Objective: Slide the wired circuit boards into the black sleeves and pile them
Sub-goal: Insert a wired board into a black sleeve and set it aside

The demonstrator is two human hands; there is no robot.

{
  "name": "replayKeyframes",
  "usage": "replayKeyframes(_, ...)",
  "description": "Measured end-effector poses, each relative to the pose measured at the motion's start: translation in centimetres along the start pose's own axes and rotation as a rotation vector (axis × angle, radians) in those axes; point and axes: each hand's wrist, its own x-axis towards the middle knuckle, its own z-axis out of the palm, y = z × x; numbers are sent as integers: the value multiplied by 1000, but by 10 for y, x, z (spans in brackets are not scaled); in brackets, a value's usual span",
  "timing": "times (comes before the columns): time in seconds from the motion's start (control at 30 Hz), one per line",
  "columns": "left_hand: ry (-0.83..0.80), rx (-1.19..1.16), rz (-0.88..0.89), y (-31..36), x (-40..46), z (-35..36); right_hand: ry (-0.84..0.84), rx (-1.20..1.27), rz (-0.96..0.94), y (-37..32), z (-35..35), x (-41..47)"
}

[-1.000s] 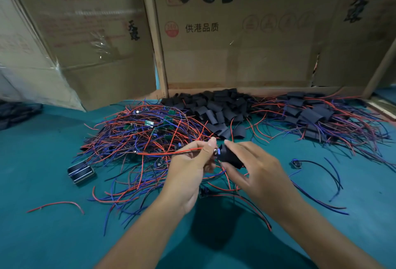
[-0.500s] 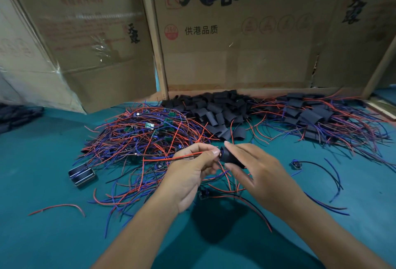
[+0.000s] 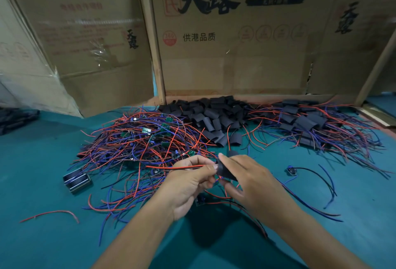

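Here, a black sleeve [image 3: 225,171] is sitting between the two hands, just above the teal counter [image 3: 38,172] and in front of the piles. The right hand [image 3: 255,185] is gripping it, with the forefinger lying along its top and the thumb curling in underneath, so the fingers [image 3: 228,160] are closing on the sleeve rather than spreading. The left hand [image 3: 188,185] is meeting it from the other side: its fingers are pressing together at the sleeve's open end and pinching a red wire [image 3: 177,168], which is running off to the left from the fingertips. Whether a circuit board is already inside the sleeve cannot be told, as the fingers are covering the opening.

Behind the left hand a tangle of red and blue wired boards [image 3: 137,142] is spreading over the counter, small green boards showing among the wires. Behind the hands a heap of empty black sleeves [image 3: 212,116] is lying against the cardboard wall [image 3: 235,65]. To the right a pile of sleeved boards [image 3: 308,122] is trailing wires. A lone board with dark wires [image 3: 291,170] is lying near the right hand, a small metal-edged block [image 3: 77,179] to the left, and a loose red wire [image 3: 51,215] nearer the front-left.
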Motion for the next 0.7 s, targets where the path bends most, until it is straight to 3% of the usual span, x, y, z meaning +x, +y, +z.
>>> replayKeyframes(0.23,-11,27,-2,-3,0,3,-53,-134,-61,4,-6,3)
replayKeyframes(0.37,51,130,76,-4,5,-3,-287,-102,218,46,-24,34)
replayKeyframes(0.47,101,214,95,-2,9,-12,-335,-374,351,107,-44,67)
replayKeyframes(0.57,-95,74,24,4,7,-15,-299,-560,473,157,-57,91)
replayKeyframes(0.7,-480,-43,-48,5,-3,-12,-215,-508,766,192,-63,108)
